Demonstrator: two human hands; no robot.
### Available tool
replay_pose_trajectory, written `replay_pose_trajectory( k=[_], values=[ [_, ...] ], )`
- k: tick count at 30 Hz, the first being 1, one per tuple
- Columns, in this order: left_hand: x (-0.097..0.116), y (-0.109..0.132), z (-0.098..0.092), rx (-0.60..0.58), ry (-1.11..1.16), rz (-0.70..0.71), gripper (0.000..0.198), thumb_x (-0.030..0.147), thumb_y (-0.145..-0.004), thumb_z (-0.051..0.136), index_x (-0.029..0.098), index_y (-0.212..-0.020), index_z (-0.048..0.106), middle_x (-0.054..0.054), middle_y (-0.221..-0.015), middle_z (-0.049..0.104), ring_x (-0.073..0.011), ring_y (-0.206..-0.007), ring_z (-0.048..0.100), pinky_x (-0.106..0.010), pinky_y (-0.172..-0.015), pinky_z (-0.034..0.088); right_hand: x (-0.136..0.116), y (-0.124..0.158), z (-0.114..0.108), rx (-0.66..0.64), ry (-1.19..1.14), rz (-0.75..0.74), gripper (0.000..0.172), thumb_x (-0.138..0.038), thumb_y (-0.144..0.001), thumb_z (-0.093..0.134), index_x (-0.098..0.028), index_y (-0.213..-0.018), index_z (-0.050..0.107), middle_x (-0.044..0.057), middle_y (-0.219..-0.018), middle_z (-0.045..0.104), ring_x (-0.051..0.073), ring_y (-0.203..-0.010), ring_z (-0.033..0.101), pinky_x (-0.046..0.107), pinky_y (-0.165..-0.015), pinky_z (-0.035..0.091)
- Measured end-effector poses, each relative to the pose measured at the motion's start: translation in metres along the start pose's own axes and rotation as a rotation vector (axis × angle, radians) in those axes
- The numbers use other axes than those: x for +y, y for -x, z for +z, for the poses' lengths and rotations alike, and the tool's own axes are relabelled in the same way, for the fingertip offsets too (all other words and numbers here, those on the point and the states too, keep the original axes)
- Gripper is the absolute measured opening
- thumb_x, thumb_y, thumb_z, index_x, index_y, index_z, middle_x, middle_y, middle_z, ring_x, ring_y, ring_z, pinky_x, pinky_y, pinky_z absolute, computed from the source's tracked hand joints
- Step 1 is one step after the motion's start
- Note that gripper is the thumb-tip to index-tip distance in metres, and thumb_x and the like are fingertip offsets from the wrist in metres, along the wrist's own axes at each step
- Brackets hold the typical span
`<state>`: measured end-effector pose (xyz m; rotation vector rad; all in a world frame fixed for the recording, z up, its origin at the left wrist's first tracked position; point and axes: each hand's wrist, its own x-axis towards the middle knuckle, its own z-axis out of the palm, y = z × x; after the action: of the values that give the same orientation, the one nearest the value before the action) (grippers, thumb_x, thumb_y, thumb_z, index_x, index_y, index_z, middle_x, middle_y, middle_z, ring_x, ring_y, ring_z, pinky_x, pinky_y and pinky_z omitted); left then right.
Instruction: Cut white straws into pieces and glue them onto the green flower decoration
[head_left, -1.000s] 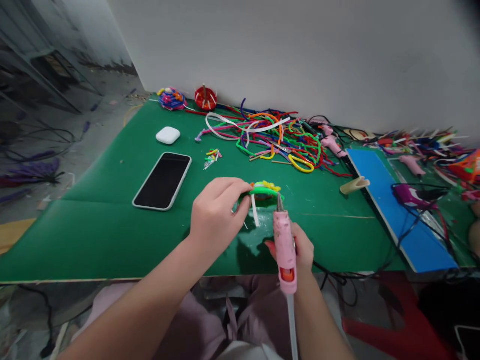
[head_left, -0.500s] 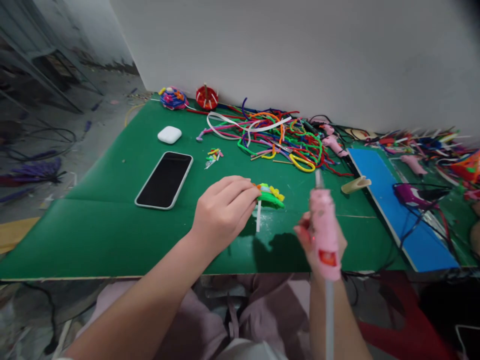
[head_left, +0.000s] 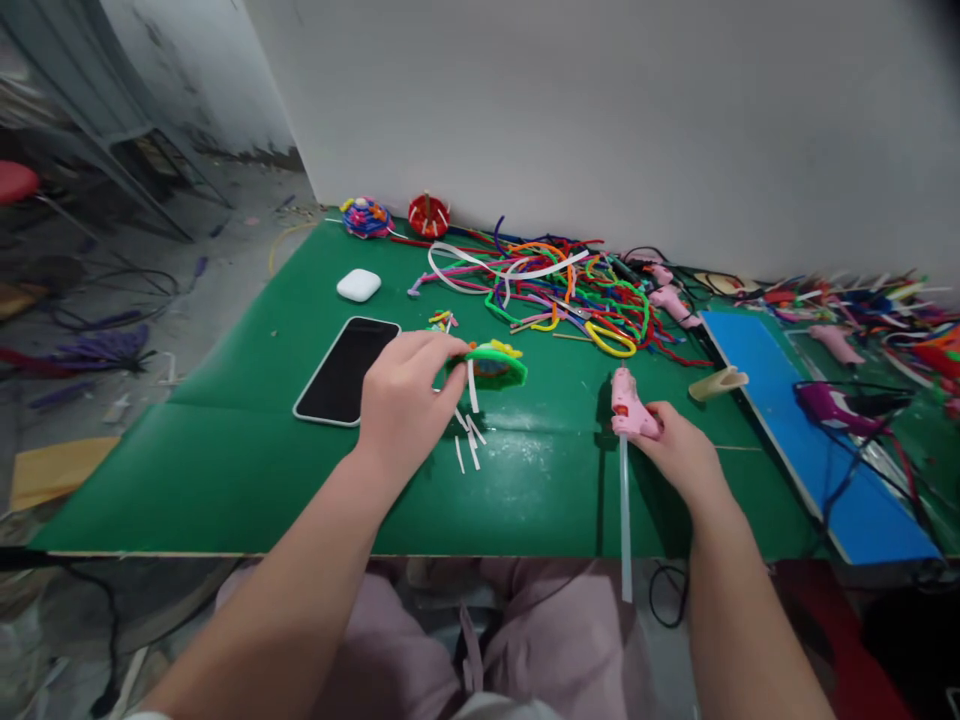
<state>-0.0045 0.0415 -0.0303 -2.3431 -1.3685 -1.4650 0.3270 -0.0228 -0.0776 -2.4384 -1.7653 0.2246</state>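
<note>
My left hand (head_left: 409, 395) pinches the edge of a green fuzzy pipe-cleaner disc (head_left: 511, 377), holding it tilted above the table. Yellow pieces show along its top and a white strip (head_left: 472, 385) hangs from its near edge. Several narrow white paper strips (head_left: 470, 440) lie below it on the green tabletop. My right hand (head_left: 679, 450) is wrapped round the handle of a pink hot glue gun (head_left: 628, 405), its nozzle pointing away from me. A long translucent glue stick (head_left: 625, 520) sticks out of its back end.
A phone (head_left: 341, 372) and a white earbud case (head_left: 358, 285) lie to the left. At the back are tangled pipe cleaners (head_left: 540, 265), yellow-handled scissors (head_left: 611, 340) and a red dome-like piece (head_left: 429, 215). A bamboo tube (head_left: 716, 384), blue board (head_left: 810, 430) and purple glue gun (head_left: 844, 408) are on the right.
The glue gun in my right hand has swung down and away, near the tabletop. My left hand has shifted left and tipped the disc, and the loose white strips now show.
</note>
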Motion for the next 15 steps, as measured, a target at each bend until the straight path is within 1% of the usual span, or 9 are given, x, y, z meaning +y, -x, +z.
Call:
replay_pose_trajectory(
  k=[3,5,7,9,10,11,12,13,15],
  values=[
    [-0.006,0.000,0.000,-0.023,-0.090,0.077,0.011,0.017,-0.080,0.056,0.020,-0.087,0.064,-0.003,-0.086,0.068,-0.0175,-0.084,0.061,-0.030,-0.076,0.050,0.015,-0.005,-0.006,-0.003,0.026,-0.155,0.042,-0.045,-0.074,0.060,-0.017,-0.105,0.057,0.010,-0.094,0.065,0.025,-0.085,0.061,0.033,-0.069,0.044],
    [-0.008,0.000,-0.001,-0.042,-0.119,0.107,0.011,0.017,-0.081,0.055,0.019,-0.087,0.064,-0.004,-0.087,0.068,-0.0180,-0.084,0.061,-0.031,-0.076,0.049,0.014,-0.004,-0.018,0.039,0.079,-0.229,0.043,-0.042,-0.072,0.065,-0.017,-0.106,0.060,0.011,-0.095,0.065,0.029,-0.091,0.059,0.038,-0.077,0.044],
    [-0.008,0.000,-0.002,-0.054,-0.135,0.126,0.011,0.018,-0.081,0.055,0.019,-0.087,0.064,-0.004,-0.087,0.067,-0.0181,-0.084,0.061,-0.031,-0.075,0.049,-0.007,-0.001,-0.035,0.138,0.015,-0.287,0.039,-0.040,-0.075,0.063,-0.017,-0.106,0.062,0.013,-0.101,0.064,0.028,-0.094,0.060,0.040,-0.080,0.045],
    [-0.008,-0.001,-0.003,-0.063,-0.153,0.138,0.011,0.018,-0.082,0.055,0.018,-0.088,0.064,-0.004,-0.087,0.067,-0.0179,-0.084,0.060,-0.030,-0.076,0.049,-0.045,0.002,-0.051,0.253,-0.174,-0.339,0.035,-0.040,-0.080,0.057,-0.019,-0.108,0.061,0.011,-0.103,0.064,0.023,-0.086,0.062,0.036,-0.075,0.047],
    [-0.007,-0.001,-0.004,-0.068,-0.162,0.140,0.011,0.018,-0.082,0.054,0.018,-0.088,0.064,-0.004,-0.087,0.067,-0.0178,-0.084,0.060,-0.030,-0.076,0.049,-0.068,0.002,-0.057,0.204,-0.289,-0.415,0.035,-0.040,-0.082,0.056,-0.020,-0.111,0.060,0.010,-0.102,0.064,0.021,-0.082,0.062,0.034,-0.072,0.048],
    [-0.007,-0.001,-0.005,-0.073,-0.170,0.140,0.011,0.018,-0.082,0.054,0.017,-0.089,0.064,-0.004,-0.088,0.067,-0.0177,-0.085,0.060,-0.030,-0.077,0.049,-0.091,0.001,-0.061,0.079,-0.371,-0.500,0.036,-0.040,-0.083,0.055,-0.022,-0.114,0.059,0.008,-0.105,0.064,0.018,-0.079,0.062,0.032,-0.070,0.049],
    [-0.007,-0.002,-0.006,-0.077,-0.177,0.137,0.012,0.018,-0.082,0.054,0.017,-0.089,0.064,-0.004,-0.088,0.067,-0.0177,-0.085,0.060,-0.030,-0.077,0.049,-0.112,-0.002,-0.062,-0.016,-0.430,-0.566,0.037,-0.039,-0.083,0.056,-0.023,-0.116,0.058,0.007,-0.105,0.065,0.017,-0.075,0.062,0.031,-0.068,0.049],
    [-0.008,-0.002,-0.007,-0.075,-0.180,0.132,0.012,0.018,-0.082,0.054,0.017,-0.089,0.064,-0.004,-0.088,0.067,-0.0176,-0.085,0.060,-0.030,-0.078,0.049,-0.130,-0.006,-0.061,-0.066,-0.472,-0.605,0.039,-0.039,-0.082,0.058,-0.024,-0.117,0.057,0.007,-0.106,0.065,0.015,-0.069,0.061,0.030,-0.066,0.049],
    [-0.009,-0.003,-0.009,-0.067,-0.182,0.120,0.012,0.018,-0.082,0.054,0.017,-0.089,0.064,-0.004,-0.088,0.067,-0.0174,-0.086,0.060,-0.029,-0.078,0.049,-0.155,-0.017,-0.054,-0.178,-0.563,-0.610,0.045,-0.038,-0.077,0.063,-0.025,-0.119,0.056,0.006,-0.113,0.064,0.011,-0.058,0.058,0.029,-0.061,0.049]
  ],
)
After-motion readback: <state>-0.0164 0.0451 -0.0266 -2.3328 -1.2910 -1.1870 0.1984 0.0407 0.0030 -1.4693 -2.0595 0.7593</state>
